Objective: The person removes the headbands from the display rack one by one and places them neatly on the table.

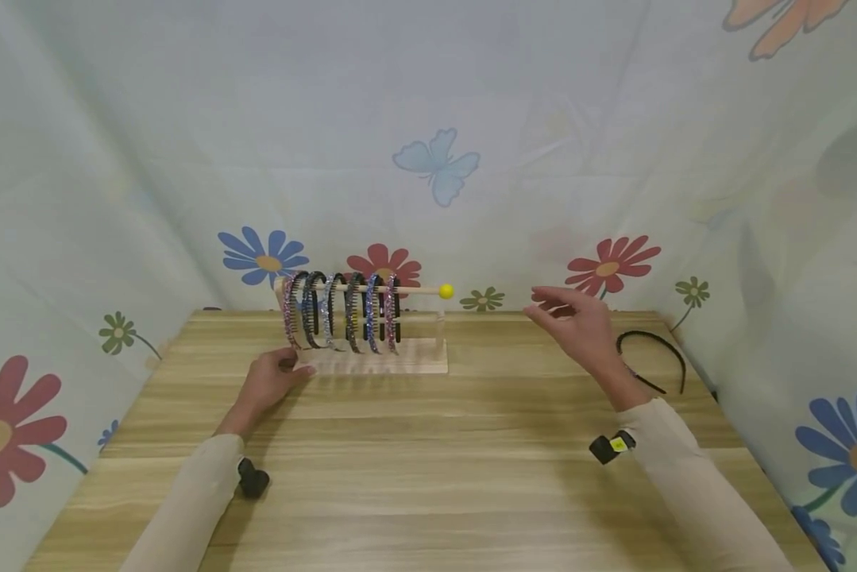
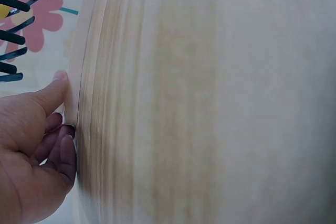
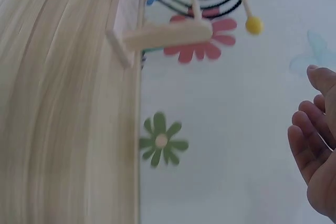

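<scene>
A wooden stand [image 1: 414, 365] holds several glittery toothed headbands in a row on its upper rod, among them a pink one [image 1: 391, 318] nearest the rod's yellow ball end [image 1: 445, 291]. At the left end of the stand's base, my left hand [image 1: 267, 381] grips the wood; in the left wrist view the thumb [image 2: 59, 85] lies against its edge, with the other fingers curled below. My right hand [image 1: 578, 322] is raised to the right of the yellow ball, thumb and fingers apart and nothing between them. The right wrist view shows its fingers [image 3: 310, 135] loosely bent.
A black headband [image 1: 683, 364] lies on the right part of the wooden table [image 1: 428, 477], beyond my right wrist. Behind the table hangs a pale cloth [image 1: 314, 159] printed with flowers and a butterfly.
</scene>
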### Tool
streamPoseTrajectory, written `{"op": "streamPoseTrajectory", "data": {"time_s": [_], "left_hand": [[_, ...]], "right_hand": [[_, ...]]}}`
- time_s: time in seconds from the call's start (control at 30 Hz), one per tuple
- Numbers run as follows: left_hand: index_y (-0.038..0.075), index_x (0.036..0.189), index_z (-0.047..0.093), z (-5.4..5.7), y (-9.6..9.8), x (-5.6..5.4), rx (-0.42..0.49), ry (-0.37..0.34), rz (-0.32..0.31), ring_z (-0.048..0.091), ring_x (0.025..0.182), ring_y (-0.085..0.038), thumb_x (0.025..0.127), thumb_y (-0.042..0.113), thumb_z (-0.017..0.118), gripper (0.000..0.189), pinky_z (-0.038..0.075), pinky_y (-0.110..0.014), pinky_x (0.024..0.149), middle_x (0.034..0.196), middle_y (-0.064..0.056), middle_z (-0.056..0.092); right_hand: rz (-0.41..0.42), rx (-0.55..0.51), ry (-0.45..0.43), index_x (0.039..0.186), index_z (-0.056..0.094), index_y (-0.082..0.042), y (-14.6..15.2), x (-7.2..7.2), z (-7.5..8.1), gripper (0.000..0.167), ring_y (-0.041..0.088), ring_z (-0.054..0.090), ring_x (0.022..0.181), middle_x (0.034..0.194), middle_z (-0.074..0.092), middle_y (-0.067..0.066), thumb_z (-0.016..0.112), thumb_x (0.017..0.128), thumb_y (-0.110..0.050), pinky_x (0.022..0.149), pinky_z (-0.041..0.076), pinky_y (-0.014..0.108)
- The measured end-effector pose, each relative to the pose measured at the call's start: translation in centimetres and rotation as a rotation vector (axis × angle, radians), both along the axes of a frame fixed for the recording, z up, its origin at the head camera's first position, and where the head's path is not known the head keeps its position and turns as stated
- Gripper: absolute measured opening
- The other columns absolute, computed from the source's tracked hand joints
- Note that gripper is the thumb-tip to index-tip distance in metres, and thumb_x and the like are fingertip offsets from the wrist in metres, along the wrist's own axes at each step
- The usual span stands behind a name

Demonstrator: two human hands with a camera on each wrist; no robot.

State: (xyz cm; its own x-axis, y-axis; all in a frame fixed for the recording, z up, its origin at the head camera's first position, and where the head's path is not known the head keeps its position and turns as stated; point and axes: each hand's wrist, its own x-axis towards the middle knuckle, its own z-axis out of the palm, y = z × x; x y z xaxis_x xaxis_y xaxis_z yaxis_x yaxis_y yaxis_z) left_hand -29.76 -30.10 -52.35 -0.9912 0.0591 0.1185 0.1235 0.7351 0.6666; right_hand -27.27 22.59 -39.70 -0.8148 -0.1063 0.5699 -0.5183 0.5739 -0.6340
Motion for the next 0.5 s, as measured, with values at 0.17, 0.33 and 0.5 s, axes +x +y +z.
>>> {"op": "streamPoseTrajectory", "data": {"time_s": [0.17,0.33,0.5], "left_hand": [[-0.012,0.131,0.06,-0.1,0.0,-0.1,0.006,-0.016,0.013,0.061,0.121,-0.046,0.095,0.03,0.075,0.057,0.05,-0.058,0.102,0.129,-0.032,0.063],[-0.012,0.133,0.059,-0.1,0.1,0.0,0.02,-0.029,0.012,0.06,0.123,-0.046,0.095,0.03,0.075,0.059,0.049,-0.058,0.103,0.132,-0.032,0.062],[-0.014,0.134,0.057,0.0,0.1,0.1,0.015,-0.029,0.01,0.06,0.124,-0.047,0.096,0.029,0.074,0.06,0.049,-0.059,0.103,0.132,-0.033,0.061]], "right_hand": [[0.094,-0.023,0.051,0.119,0.076,-0.009,-3.2,0.2,0.7,0.033,0.016,0.072,0.089,0.107,0.077,0.005,0.083,0.088,-0.02,0.076,0.061,0.025],[0.157,-0.072,0.064,0.117,0.077,-0.008,-5.8,0.2,0.6,0.032,0.014,0.071,0.087,0.104,0.077,0.008,0.084,0.087,-0.017,0.075,0.062,0.033],[0.205,-0.104,0.061,0.117,0.077,-0.008,-8.2,0.2,0.3,0.032,0.016,0.071,0.086,0.102,0.077,0.008,0.084,0.087,-0.016,0.075,0.062,0.034]]}}
